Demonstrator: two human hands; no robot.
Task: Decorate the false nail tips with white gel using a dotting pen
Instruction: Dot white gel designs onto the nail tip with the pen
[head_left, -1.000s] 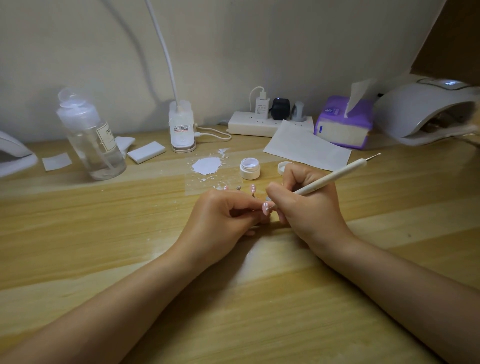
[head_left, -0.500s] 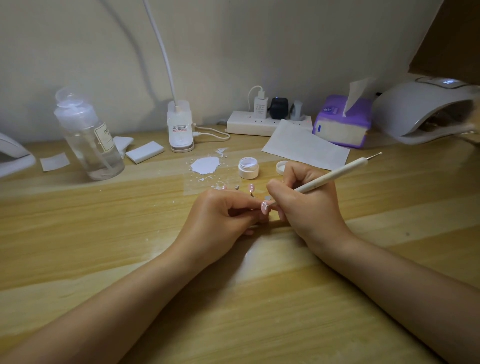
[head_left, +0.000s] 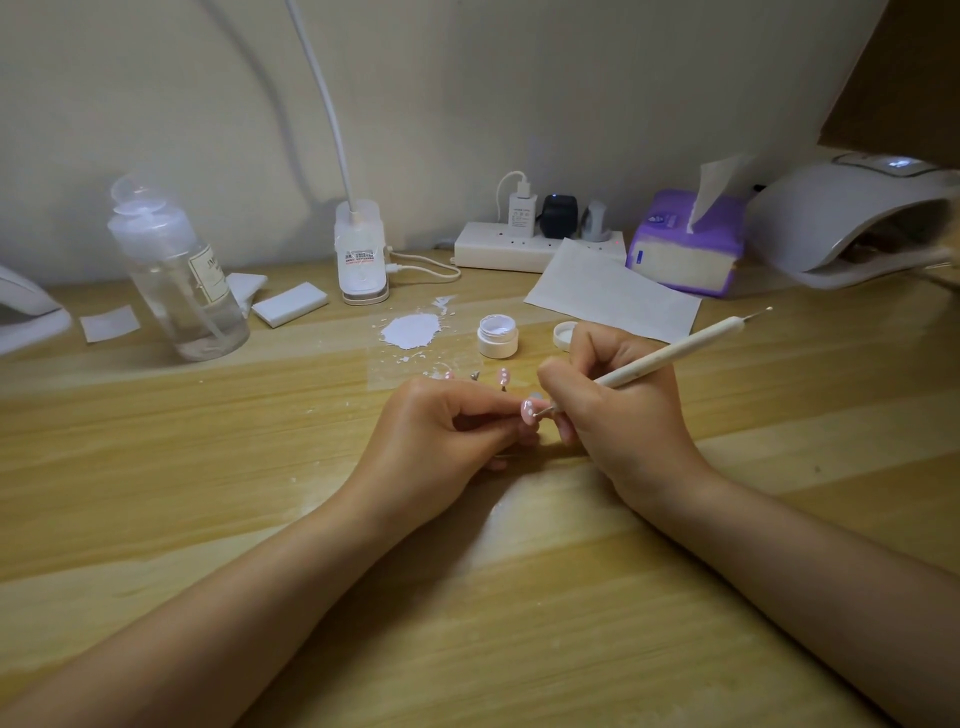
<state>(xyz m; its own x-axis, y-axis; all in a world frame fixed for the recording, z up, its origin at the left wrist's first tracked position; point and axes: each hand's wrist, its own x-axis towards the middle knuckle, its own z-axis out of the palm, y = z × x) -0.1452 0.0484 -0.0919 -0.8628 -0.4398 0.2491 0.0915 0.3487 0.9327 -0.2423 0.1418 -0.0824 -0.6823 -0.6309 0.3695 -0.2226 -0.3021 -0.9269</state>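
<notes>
My left hand (head_left: 436, 441) pinches a pink false nail tip (head_left: 529, 412) with white dots on it, held just above the wooden table (head_left: 208, 467). My right hand (head_left: 618, 415) grips a cream dotting pen (head_left: 670, 353) like a pencil; its lower metal point touches the nail tip. Another pink dotted nail tip (head_left: 503, 376) stands on a small holder just behind my hands, with more tips beside it, partly hidden. An open white gel jar (head_left: 497, 336) sits behind them, its lid (head_left: 563, 335) to the right.
A white gel smear (head_left: 410, 330) lies left of the jar. Behind stand a clear pump bottle (head_left: 179, 275), a lamp base (head_left: 362, 254), a power strip (head_left: 519, 249), a paper sheet (head_left: 613, 293), a purple tissue pack (head_left: 685, 244) and a nail curing lamp (head_left: 852, 223).
The hands stay almost in place. The pen point has shifted slightly on the nail tip, where white dots now show.
</notes>
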